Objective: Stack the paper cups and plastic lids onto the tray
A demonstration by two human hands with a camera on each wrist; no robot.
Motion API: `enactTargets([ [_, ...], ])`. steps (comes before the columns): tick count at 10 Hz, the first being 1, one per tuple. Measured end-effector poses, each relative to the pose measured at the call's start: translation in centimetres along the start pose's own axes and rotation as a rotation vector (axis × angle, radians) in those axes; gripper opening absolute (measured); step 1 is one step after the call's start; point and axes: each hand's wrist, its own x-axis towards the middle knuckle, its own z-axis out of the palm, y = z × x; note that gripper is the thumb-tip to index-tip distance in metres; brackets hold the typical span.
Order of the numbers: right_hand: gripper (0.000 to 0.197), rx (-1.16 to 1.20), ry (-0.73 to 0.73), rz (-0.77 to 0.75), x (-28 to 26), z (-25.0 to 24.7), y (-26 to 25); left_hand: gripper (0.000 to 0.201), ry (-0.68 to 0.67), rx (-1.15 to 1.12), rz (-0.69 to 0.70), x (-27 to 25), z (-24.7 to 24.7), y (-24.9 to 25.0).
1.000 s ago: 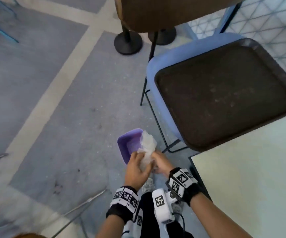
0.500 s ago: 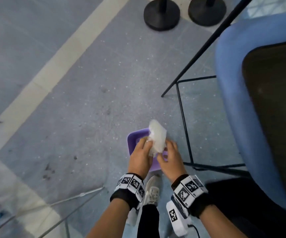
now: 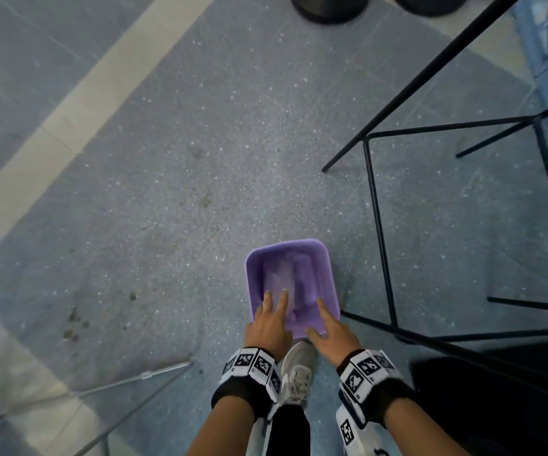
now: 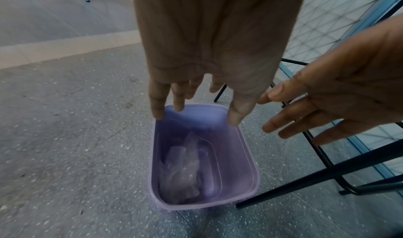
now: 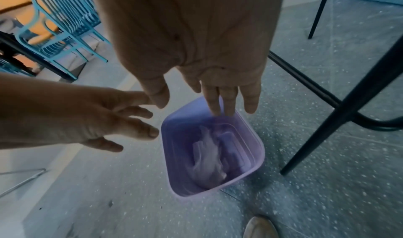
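Empty hands over the purple bin, cups and lids not in sight

A purple bin (image 3: 290, 284) stands on the speckled grey floor (image 3: 167, 192), just beside the black metal legs of a chair (image 3: 378, 225). In it lies a crumpled clear plastic bag (image 4: 183, 169), loose against the bottom. The left hand (image 3: 267, 324) hangs over the near rim with its fingers (image 4: 159, 103) straight and spread, holding nothing. The right hand (image 3: 330, 329) is beside it at the near right corner, its fingers (image 5: 218, 100) likewise straight and empty; whether any fingertip touches the rim I cannot tell. A grey shoe (image 3: 299, 373) shows between the two wrists

Neither the paper cups, the plastic lids nor the tray appear in any view, so where they lie cannot be told from here. This looks like a side step, clearing away wrapping, and not the stacking itself; no stacking shows, so the task seems to be at or near its start

The next move calls for both hands to leave the bin and rise toward wherever the cups and lids wait, probably on a surface above. Both hands are free for it
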Motion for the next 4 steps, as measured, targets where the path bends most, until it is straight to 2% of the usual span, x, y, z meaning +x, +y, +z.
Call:
enactTargets([
  [2,0.056,0.004,-0.048,0.054,-1.9,0.2,-0.7,0.069,-0.064,0.019,0.045,-1.7,-0.9,1.0],
  [3,0.053,0.022,-0.034,0.066,-3.9,-1.1,-1.8,0.058,-0.063,0.074,0.07,-3.6,-3.0,2.7],
  [4,0.05,0.059,0.008,0.032,-8.2,-2.2,-3.3,0.043,-0.031,0.119,0.126,-7.7,-5.4,5.2],
])
